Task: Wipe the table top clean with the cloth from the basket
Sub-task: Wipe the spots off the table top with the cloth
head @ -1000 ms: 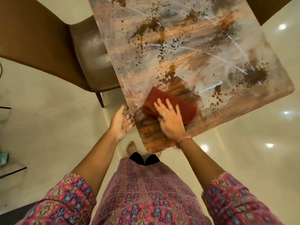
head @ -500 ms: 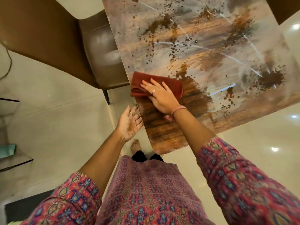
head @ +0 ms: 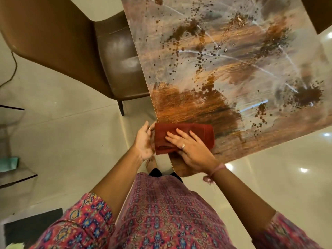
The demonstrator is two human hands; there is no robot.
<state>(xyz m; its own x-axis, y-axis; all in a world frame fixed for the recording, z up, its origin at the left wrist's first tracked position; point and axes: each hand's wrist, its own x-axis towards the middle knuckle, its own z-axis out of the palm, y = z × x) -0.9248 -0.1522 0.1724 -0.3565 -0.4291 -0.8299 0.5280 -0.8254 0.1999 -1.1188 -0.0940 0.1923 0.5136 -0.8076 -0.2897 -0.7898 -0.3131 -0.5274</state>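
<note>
A folded dark red cloth (head: pixel 201 133) lies at the near left corner of the table top (head: pixel 224 72), overhanging its left edge. My right hand (head: pixel 190 150) lies flat on the cloth, fingers spread, pressing it down. Cupped palm up, my left hand (head: pixel 144 142) waits just off the table's left edge, touching the cloth's overhanging end. The table top is glossy with a brown, orange and grey streaked pattern. Brown smears lie just beyond the cloth, and dark specks and blotches spread further out.
A brown leather chair (head: pixel 75 51) stands against the table's left side. Pale glossy floor tiles (head: pixel 68 133) surround the table. A glass shelf unit (head: pixel 12 159) sits at the far left, a dark mat (head: pixel 32 229) at bottom left. My bare foot (head: pixel 150 163) shows under the table corner.
My right hand has dragged the cloth toward me and to the left, down to the near corner and over the table's edge. My left hand has risen to meet the cloth's end.
</note>
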